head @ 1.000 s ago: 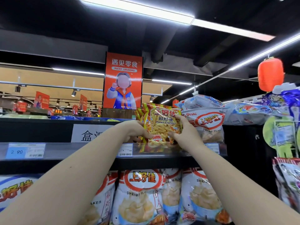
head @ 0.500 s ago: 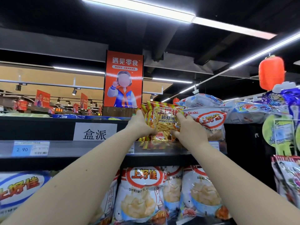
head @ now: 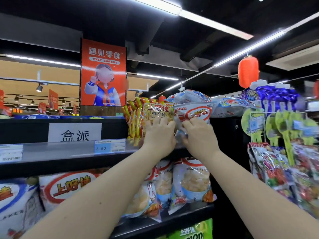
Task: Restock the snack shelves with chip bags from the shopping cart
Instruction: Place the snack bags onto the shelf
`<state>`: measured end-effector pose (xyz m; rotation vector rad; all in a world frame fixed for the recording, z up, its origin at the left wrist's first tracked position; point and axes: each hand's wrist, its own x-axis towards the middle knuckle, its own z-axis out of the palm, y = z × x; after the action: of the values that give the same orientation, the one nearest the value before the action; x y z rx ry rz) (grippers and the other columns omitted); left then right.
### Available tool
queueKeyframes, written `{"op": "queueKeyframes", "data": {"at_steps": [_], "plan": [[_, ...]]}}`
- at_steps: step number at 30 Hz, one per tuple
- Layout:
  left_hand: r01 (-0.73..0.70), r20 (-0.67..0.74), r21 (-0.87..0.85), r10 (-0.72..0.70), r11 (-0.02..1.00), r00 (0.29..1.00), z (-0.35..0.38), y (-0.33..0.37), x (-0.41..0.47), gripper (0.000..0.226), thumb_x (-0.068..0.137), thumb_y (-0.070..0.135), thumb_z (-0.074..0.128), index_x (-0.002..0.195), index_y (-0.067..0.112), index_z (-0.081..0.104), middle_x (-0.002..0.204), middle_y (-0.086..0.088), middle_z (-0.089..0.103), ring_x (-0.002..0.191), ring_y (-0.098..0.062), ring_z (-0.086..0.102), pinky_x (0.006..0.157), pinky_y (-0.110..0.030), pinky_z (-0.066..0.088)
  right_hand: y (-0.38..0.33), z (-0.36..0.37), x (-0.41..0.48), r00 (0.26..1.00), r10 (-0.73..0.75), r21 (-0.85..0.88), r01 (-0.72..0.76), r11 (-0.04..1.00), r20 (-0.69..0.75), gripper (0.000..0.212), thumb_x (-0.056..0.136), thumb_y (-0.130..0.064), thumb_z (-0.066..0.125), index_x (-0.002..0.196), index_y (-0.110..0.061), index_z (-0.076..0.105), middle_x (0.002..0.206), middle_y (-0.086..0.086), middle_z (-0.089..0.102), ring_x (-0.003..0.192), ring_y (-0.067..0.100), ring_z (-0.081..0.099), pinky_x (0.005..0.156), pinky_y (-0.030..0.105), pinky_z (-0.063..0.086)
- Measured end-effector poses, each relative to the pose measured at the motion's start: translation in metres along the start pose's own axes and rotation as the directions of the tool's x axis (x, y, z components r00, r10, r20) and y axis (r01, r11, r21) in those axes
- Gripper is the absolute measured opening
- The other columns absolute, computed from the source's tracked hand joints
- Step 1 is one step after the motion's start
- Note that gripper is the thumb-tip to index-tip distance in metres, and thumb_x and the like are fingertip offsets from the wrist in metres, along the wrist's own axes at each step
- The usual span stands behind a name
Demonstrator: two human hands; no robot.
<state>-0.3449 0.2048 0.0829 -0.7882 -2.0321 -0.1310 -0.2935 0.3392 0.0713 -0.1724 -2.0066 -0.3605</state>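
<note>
Pressing flat left hand (head: 159, 137) on prawn cracker bag (head: 155, 109), top shelf (head: 60, 150); right hand (head: 200, 137) seemingly pinching Oishi bag (head: 195, 112)

red banner (head: 103, 73) reading 遇见零食, white sign (head: 75, 133) 盒派, price tag (head: 110, 146) 3.50, white bag (head: 193, 112) oishi 上好佳

prawn cracker bag (head: 156, 112) on top shelf (head: 69, 150) — left of oishi bag (head: 195, 112)
</note>
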Motion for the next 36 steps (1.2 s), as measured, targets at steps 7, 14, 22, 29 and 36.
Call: {"op": "queueKeyframes", "data": {"at_steps": [7, 14, 22, 29, 36], "plan": [[-0.163, -0.160, -0.217, 0.130, 0.962, 0.979, 0.028, 0.098, -0.007, 0.031, 0.063, 0.025, 0.073, 0.092, 0.017, 0.065, 0.090, -0.006, 0.063, 0.087, -0.033, 0.059, 0.075, -0.043, 0.046, 0.069, -0.033, -0.084, 0.992, 0.092, -0.238, -0.070, 0.969, 0.083, 0.033, 0.061, -0.018, 0.079, 0.089, -0.012, 0.062, 0.079, 0.009, 0.058, 0.072, 0.033, 0.055, 0.056, 0.035, 0.038], [-0.342, -0.193, -0.426, 0.285, 0.837, 0.939, 0.048, 0.229, -0.046, 0.031, 0.061, 0.029, 0.075, 0.088, 0.018, 0.064, 0.085, -0.004, 0.062, 0.078, -0.030, 0.058, 0.067, -0.039, 0.043, 0.141, -0.072, -0.197, 0.907, 0.343, -0.465, -0.201, 0.862, 0.243, 0.047, 0.056, -0.020, 0.084, 0.097, -0.013, 0.063, 0.088, 0.009, 0.061, 0.080, 0.032, 0.058, 0.063, 0.037, 0.046], [-0.366, 0.024, -0.588, 0.468, 0.721, 0.883, 0.041, 0.387, -0.113, 0.037, 0.086, 0.028, 0.054, 0.122, 0.018, 0.050, 0.124, -0.005, 0.052, 0.118, -0.031, 0.044, 0.098, -0.045, 0.035, 0.223, -0.130, -0.335, 0.756, 0.577, -0.626, -0.295, 0.722, 0.308, 0.037, 0.084, -0.023, 0.063, 0.119, -0.016, 0.053, 0.115, 0.006, 0.056, 0.109, 0.031, 0.049, 0.084, 0.040, 0.038], [-0.364, 0.104, -0.650, 0.553, 0.667, 0.827, 0.014, 0.546, -0.168, 0.039, 0.083, 0.020, 0.058, 0.121, 0.019, 0.051, 0.124, -0.006, 0.053, 0.118, -0.031, 0.045, 0.099, -0.046, 0.036, 0.311, -0.197, -0.443, 0.661, 0.691, -0.671, -0.372, 0.641, 0.293, 0.047, 0.050, -0.016, 0.086, 0.093, -0.013, 0.067, 0.088, 0.011, 0.064, 0.084, 0.035, 0.061, 0.064, 0.041, 0.049], [-0.305, 0.203, -0.705, 0.594, 0.640, 0.778, 0.024, 0.678, -0.234, 0.038, 0.082, 0.023, 0.057, 0.120, 0.023, 0.053, 0.120, -0.002, 0.054, 0.116, -0.029, 0.046, 0.092, -0.043, 0.037, 0.398, -0.223, -0.545, 0.607, 0.723, -0.639, -0.420, 0.644, 0.329, 0.030, 0.055, -0.014, 0.076, 0.082, -0.013, 0.063, 0.081, 0.008, 0.060, 0.074, 0.035, 0.058, 0.060, 0.037, 0.044]]}}
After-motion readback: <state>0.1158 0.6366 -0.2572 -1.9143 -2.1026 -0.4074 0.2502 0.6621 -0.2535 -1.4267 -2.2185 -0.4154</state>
